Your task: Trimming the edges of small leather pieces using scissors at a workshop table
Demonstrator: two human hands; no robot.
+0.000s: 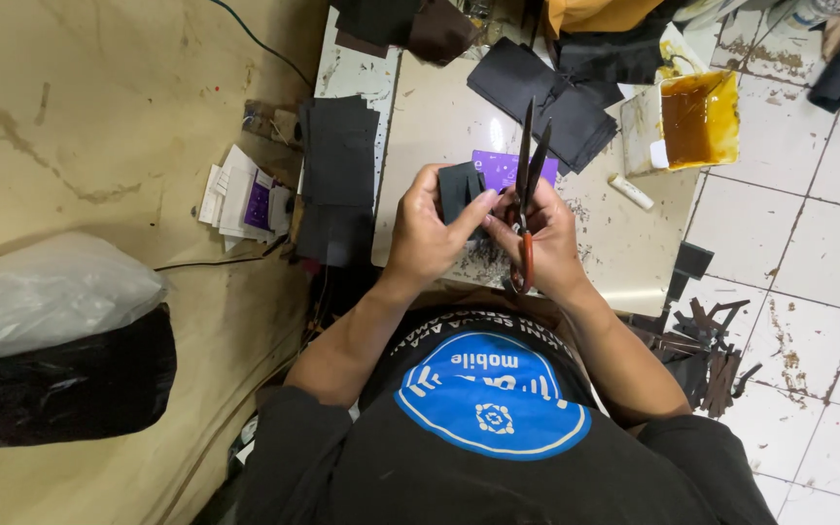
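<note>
Black piece (459, 190) partly hidden by left hand (427, 233) gripping it; right hand (546, 238) clasps scissors (529, 194), blades toward twelve o'clock.

A purple card (498, 167) lies flat on the work board beyond the hands; white and purple paper packets (245, 201) are stacked at the board's left

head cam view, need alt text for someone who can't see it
Seen from above, a person's left hand holds a small black piece while the right hand holds long scissors, blades up, over a pale work board; black cut pieces and a glue tray lie beyond.
</note>
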